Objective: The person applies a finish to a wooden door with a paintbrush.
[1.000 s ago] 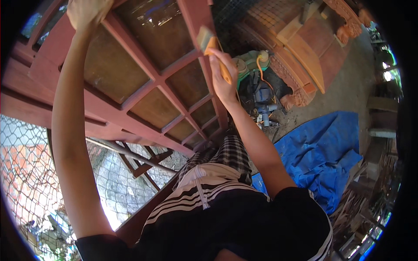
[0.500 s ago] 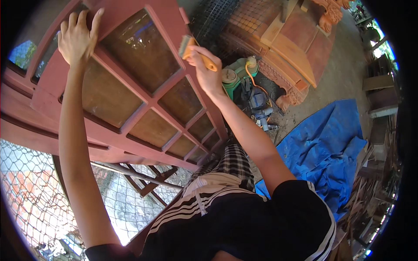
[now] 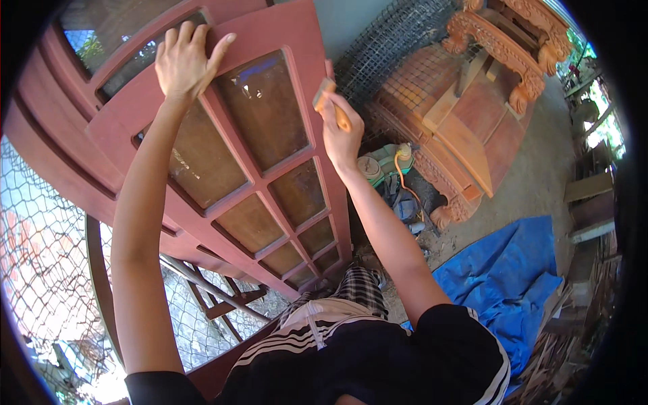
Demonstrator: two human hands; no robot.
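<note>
A reddish-pink wooden door with several brown glass panes stands tilted in front of me. My left hand grips its upper edge, fingers bent over the top and thumb spread along it. In my right hand is a paintbrush with an orange-yellow handle, held in closed fingers. Its bristle end points up and lies at the door's right edge; whether it touches the wood I cannot tell.
More reddish door panels stand behind on the left, beside wire mesh. To the right are carved wooden furniture, a green machine with an orange hose, and a blue tarp. Wood scraps line the far right.
My view has shifted, so the door and both hands appear further right and slightly lower. The paintbrush stays in my right hand near the door's right edge; my left hand keeps its hold.
</note>
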